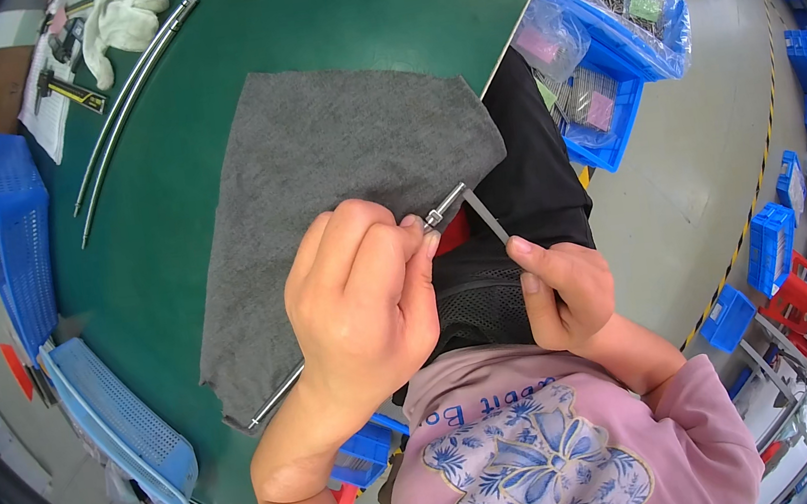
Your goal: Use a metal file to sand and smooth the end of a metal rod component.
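Observation:
My left hand (358, 288) is closed round a thin silver metal rod (442, 207), pinching it near one end between thumb and fingers. A small collar sits on the rod there. The rod's other end (276, 397) shows beyond my left wrist, over a grey cloth (311, 153); my hand hides the middle. A thin flat grey strip (487, 217) is gripped in my right hand (569, 289), between thumb and curled fingers. Its far tip meets the rod's end, or lies very close to it; I cannot tell which.
The cloth lies on a green table (333, 9). At the back left are two long metal rods (129, 104), a white glove (120, 33) and a hammer (71, 91). Blue baskets (22, 238) line the left edge. Blue bins (624, 119) with metal parts stand to the right.

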A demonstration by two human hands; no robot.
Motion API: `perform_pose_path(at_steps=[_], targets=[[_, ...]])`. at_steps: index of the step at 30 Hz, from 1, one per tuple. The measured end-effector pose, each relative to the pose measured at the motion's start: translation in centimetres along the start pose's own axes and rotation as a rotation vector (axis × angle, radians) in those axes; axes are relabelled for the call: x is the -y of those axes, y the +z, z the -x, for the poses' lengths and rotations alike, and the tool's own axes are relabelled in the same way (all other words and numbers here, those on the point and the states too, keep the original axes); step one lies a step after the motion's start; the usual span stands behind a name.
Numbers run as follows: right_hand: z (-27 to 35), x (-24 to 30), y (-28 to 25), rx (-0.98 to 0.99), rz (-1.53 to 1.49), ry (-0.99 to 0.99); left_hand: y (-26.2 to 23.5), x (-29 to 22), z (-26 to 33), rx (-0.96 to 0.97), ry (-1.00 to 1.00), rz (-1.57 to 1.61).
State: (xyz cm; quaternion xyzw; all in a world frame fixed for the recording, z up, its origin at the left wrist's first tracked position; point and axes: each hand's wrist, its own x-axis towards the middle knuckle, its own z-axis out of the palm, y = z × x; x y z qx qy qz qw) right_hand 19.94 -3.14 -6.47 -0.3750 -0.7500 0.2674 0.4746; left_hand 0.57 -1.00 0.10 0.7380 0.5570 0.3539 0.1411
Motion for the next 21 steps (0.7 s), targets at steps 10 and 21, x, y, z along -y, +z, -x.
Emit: perform_pose_path(at_steps=[10, 21], targets=[[0.0, -0.7, -0.9, -0.039, -0.084, 0.174, -3.0, -0.8, -1.1, -0.082, -0.128, 0.011], [-4.8, -2.6, -0.2, -0.076, -0.092, 0.056, -5.9, 9.0, -7.3, -0.178, -0.033, -0.241]])
